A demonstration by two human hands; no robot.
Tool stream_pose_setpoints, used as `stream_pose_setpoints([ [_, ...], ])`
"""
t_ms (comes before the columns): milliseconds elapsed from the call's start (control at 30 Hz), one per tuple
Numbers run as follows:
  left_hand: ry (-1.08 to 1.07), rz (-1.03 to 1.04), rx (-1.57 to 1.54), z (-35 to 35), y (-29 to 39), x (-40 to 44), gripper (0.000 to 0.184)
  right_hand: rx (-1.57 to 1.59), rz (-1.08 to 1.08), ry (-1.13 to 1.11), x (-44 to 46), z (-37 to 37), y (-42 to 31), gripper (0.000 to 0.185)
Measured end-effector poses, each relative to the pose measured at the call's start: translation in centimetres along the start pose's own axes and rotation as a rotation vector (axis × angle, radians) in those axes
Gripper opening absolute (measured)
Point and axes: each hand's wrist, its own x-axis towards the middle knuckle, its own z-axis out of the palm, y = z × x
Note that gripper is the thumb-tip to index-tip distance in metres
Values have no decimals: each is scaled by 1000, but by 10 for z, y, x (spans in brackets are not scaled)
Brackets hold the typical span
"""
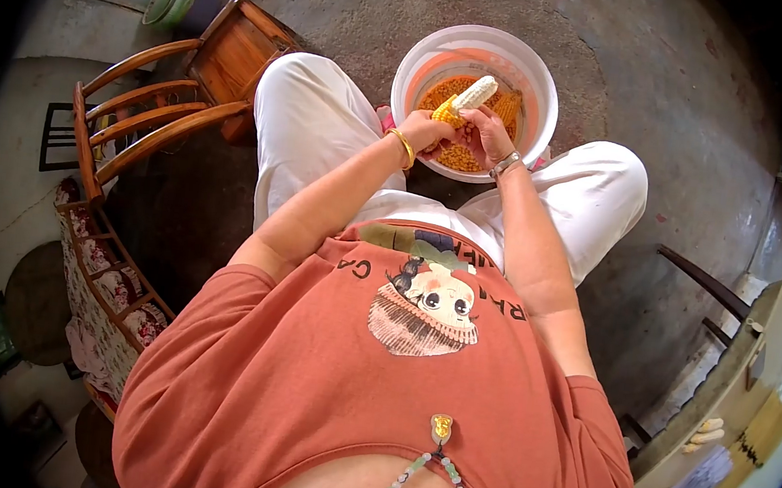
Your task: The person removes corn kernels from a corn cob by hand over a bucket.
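An ear of corn (447,110) is tilted over a white bucket (546,82) between my knees. Its upper end is a bare whitish cob, while yellow kernels cover the lower part. My left hand (424,130), with a gold bangle at the wrist, is wrapped round the kernel-covered end. Close beside it, my right hand (488,138), wearing a metal-banded watch, has its fingers closed against the cob; the fingertips are partly hidden. Loose corn kernels (460,160) cover the bottom of the bucket, and another ear of corn (509,108) lies on them at the right.
A wooden chair (222,44) stands to the left of my knee, with a wooden-framed seat (123,289) behind it. At the right is a table (711,388) with several pale cobs (704,434) on it. The concrete floor (615,68) surrounds the bucket.
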Motion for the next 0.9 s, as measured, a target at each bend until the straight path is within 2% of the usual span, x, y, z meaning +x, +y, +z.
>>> stream_pose_setpoints([
  [200,329,473,978,13,0,-5,30,-74,-24,59,1,2,5,43],
  [300,364,416,1001,19,7,-16,41,-73,-45,50,1,4,5,43],
  [533,350,355,1043,15,3,-6,44,-73,-25,8,1,3,5,45],
  [700,342,332,999,7,-8,6,45,-89,44,-40,2,-3,5,36],
  [800,268,223,779,3,-6,10,33,-67,89,-70,4,-7,4,29],
  [900,238,215,693,-1,-5,10,35,-64,89,-52,5,-7,6,24],
])
